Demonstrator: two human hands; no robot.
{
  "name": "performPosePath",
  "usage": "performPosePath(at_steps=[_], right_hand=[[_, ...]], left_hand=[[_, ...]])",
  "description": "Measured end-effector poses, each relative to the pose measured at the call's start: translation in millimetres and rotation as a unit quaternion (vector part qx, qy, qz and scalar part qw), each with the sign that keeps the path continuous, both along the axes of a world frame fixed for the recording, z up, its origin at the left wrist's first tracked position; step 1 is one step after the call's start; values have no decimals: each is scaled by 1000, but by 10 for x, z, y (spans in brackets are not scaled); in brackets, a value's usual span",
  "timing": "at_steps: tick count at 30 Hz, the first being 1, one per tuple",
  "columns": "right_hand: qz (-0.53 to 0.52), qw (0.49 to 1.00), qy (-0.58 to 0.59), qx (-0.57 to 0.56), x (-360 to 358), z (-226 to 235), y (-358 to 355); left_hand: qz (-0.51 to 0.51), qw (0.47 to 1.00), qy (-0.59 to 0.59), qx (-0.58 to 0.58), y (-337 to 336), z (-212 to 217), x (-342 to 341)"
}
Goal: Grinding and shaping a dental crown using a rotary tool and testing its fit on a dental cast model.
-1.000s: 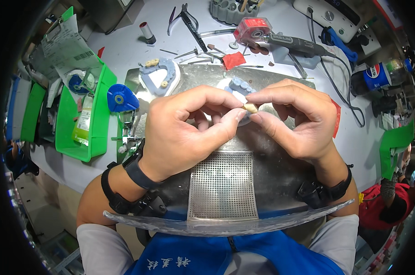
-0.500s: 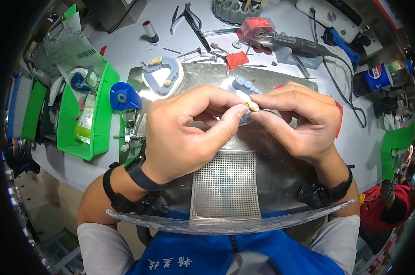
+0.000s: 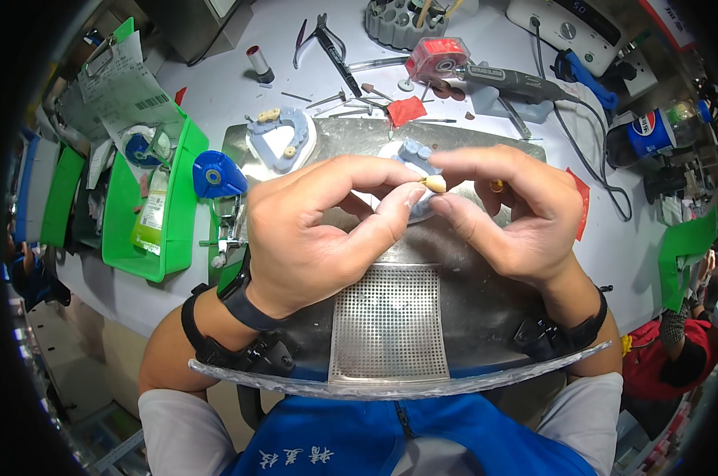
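Between thumb and index finger, my left hand (image 3: pixel 315 226) pinches a small cream tooth crown (image 3: pixel 436 184) with a gold-coloured part at its inner end. My right hand (image 3: pixel 517 206) is close on the other side, thumb and index finger parted around the crown. Its other fingers are curled, and a small gold-coloured piece (image 3: pixel 498 186) shows at them; its kind is unclear. Behind the fingers, partly hidden, is a grey-blue dental model (image 3: pixel 413 151) on a white base. A second dental model (image 3: pixel 278 141), with cream teeth on it, lies to the left on the metal plate (image 3: pixel 351 127).
Left stand a green bin (image 3: pixel 180 214) with papers and packets and a blue disc-shaped part (image 3: pixel 218 174). Burs, a red scrap (image 3: pixel 407 111), pliers (image 3: pixel 331 51) and a corded handpiece (image 3: pixel 510 79) lie behind. A perforated panel (image 3: pixel 386 325) is nearest me; a bottle (image 3: pixel 644 136) lies right.
My right thumb and index finger have parted from the crown, which stays in my left hand. The gold-coloured piece at my right fingers has come into sight.
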State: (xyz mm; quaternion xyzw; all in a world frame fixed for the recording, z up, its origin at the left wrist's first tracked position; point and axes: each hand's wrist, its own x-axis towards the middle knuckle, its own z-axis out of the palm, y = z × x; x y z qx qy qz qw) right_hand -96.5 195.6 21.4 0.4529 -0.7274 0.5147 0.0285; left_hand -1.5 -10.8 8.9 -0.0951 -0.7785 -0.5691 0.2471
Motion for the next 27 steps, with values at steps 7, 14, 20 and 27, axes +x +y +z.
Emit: performPosePath(at_steps=[7,14,20,27], right_hand=[[20,999,39,-1,-37,-15,16],[15,999,42,-20,-27,-27,-22],[12,997,76,8,-29,-3,-7],[-4,992,-109,-62,77,-153,-78]], left_hand=[[7,1000,10,28,28,-49,-14],[-5,997,-52,63,29,-25,33],[-12,986,-104,130,78,15,92],[-12,992,-89,87,37,3,59]])
